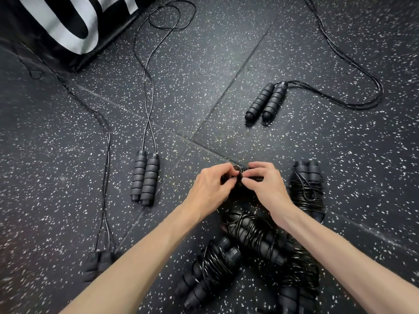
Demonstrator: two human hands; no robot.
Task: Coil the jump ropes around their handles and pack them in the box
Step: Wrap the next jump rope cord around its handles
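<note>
Both hands, left hand (209, 185) & right hand (264, 183), pinched together on a wound jump rope (238, 177) centre-near, prob. tucking the cord end. Next: secure it, grab uncoiled rope (145, 177) at left. Box not identifiable.

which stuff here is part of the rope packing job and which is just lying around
Part of the job:
- rope in both hands, left hand, right hand
- coiled ropes
- uncoiled ropes

Just lying about:
- black and white banner
- speckled floor
</note>
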